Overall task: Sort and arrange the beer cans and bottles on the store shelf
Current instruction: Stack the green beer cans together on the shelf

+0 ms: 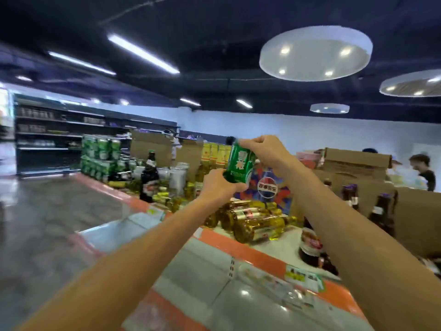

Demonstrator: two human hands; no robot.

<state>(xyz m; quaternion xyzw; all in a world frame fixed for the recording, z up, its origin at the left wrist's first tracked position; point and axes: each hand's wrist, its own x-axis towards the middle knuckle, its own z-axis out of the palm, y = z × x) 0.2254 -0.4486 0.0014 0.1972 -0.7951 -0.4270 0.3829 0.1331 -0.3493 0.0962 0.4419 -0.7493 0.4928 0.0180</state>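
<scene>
A green beer can (239, 164) is held up in the air between both hands, tilted a little. My left hand (218, 185) grips its bottom end from below. My right hand (262, 150) grips its top end from above. Under the can, clear yellow bottles (253, 223) lie on their sides on the shelf top (238, 249) with its orange edge. A dark upright bottle (149, 175) stands further left, and stacked green can packs (100, 154) sit at the far end. More dark bottles (310, 244) stand low on the right, partly behind my right forearm.
A blue Pepsi carton (267, 187) stands behind the can. Brown cardboard boxes (358, 163) fill the right side. Upright yellow bottles (212, 154) stand behind. The aisle floor (47, 223) runs along the left. A person (424, 170) stands at the far right.
</scene>
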